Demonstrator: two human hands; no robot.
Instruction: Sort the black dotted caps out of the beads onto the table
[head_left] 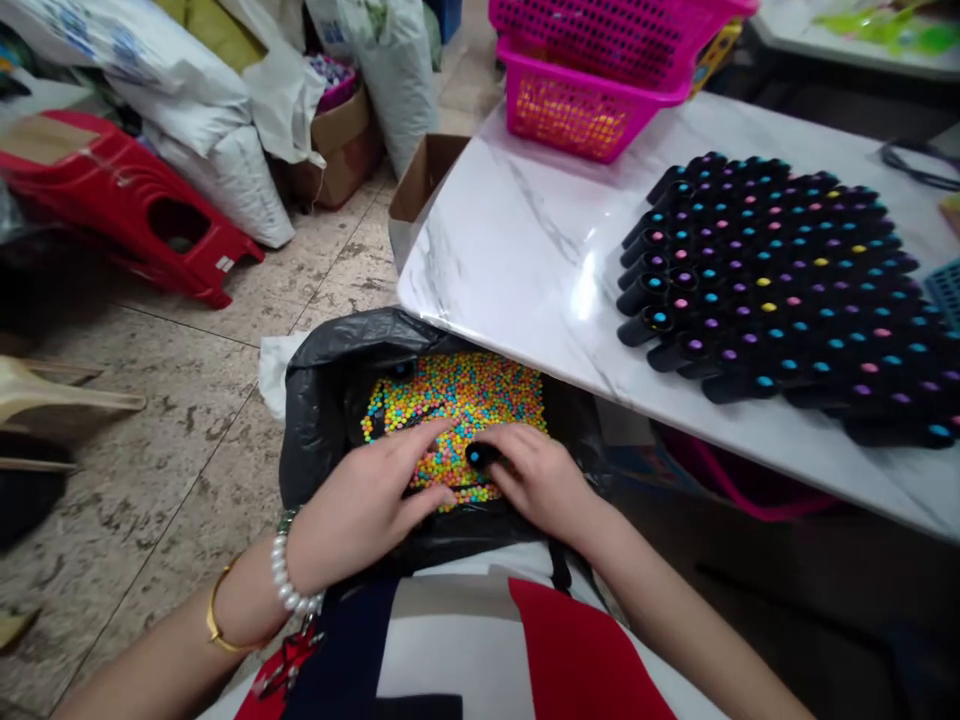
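Observation:
Many small coloured beads (487, 385) in yellow, orange, pink, blue and green fill a container lined with a black plastic bag (319, 370). Over the beads, my left hand (367, 490) has thumb and fingers apart and nothing visible in it; its fingertips are at the beads. My right hand (540, 475) is closed round a short black tube (480, 455) with a blue dot at its end, held just above the beads. Similar black tubes (795, 270) with blue, purple, pink and yellow ends stand packed together on the white table (517, 250).
A pink basket (585, 105) is on the table's far side. Below its left edge is an open cardboard box (431, 175). A red plastic stool (150, 200) and stuffed white sacks (195, 120) lie to the left. Under the table shows a pink rim (757, 500).

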